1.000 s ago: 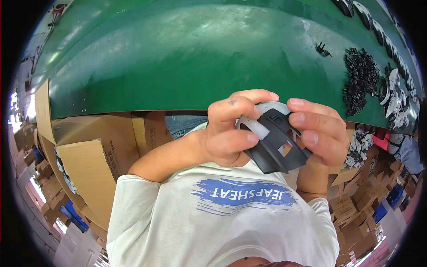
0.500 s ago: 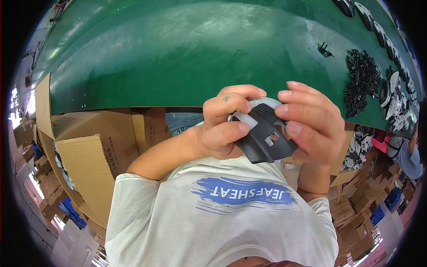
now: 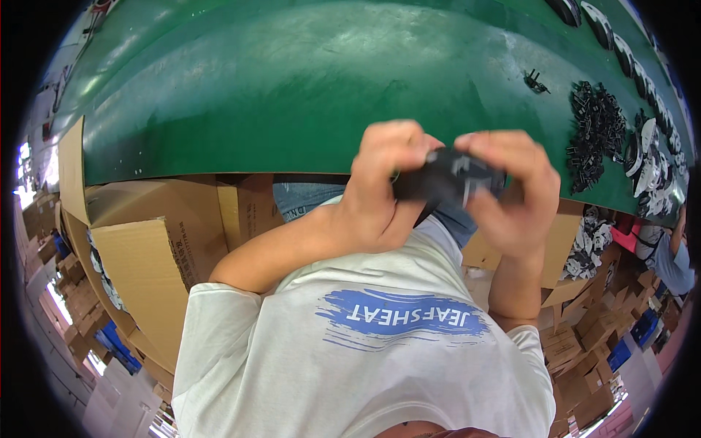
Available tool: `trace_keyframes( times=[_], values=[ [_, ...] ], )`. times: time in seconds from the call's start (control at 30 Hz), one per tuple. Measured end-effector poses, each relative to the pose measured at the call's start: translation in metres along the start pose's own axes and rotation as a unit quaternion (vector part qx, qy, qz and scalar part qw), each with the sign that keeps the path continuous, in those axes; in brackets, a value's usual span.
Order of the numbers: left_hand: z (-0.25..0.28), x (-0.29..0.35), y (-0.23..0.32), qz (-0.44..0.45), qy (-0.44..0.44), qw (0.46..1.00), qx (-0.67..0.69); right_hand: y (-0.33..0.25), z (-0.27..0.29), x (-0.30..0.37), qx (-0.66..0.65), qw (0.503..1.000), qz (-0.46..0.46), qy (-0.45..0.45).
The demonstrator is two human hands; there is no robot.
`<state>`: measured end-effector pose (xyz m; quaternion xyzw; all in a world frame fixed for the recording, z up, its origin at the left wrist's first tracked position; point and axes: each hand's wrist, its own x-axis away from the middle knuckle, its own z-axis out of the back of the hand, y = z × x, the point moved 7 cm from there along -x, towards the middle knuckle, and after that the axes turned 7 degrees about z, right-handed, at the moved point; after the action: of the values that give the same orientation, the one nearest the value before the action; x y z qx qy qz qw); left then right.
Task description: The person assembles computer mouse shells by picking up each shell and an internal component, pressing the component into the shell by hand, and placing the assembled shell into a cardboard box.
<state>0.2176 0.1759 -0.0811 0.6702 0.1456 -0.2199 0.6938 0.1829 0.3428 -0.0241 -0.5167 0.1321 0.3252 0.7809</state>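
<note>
Between my two hands is a black plastic housing (image 3: pixel 447 177), smeared by motion and held up in front of my shirt, near the table's close edge. My left hand (image 3: pixel 385 179) grips its left end, thumb below and fingers above. At the other end, my right hand (image 3: pixel 515 179) holds it in the same way, with fingertips on the top edge and the thumb on the lower face. The white part seen on the housing a moment ago is hidden now.
On the green table (image 3: pixel 292 95), a heap of small black clips (image 3: pixel 595 131) lies at the right, with one loose clip (image 3: pixel 535 82) apart from it. White and black parts (image 3: pixel 648 164) sit beyond. Open cardboard boxes (image 3: pixel 146 255) stand left and right below the table edge.
Both hands have lifted slightly and turned the black housing, so its broad face no longer shows. The left hand has tilted more upright. Both still grip it.
</note>
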Motion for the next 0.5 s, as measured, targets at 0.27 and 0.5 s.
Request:
trace_keyframes(
  times=[0.27, 0.5],
  values=[
    [-0.004, -0.005, -0.032, 0.455, 0.021, 0.871, 0.184, 0.042, -0.021, 0.009, -0.144, 0.952, -0.270, -0.025],
    [-0.010, 0.004, -0.038, 0.425, 0.025, 0.891, 0.161, 0.040, -0.039, 0.020, -0.039, 0.973, -0.229, -0.014]
  ],
)
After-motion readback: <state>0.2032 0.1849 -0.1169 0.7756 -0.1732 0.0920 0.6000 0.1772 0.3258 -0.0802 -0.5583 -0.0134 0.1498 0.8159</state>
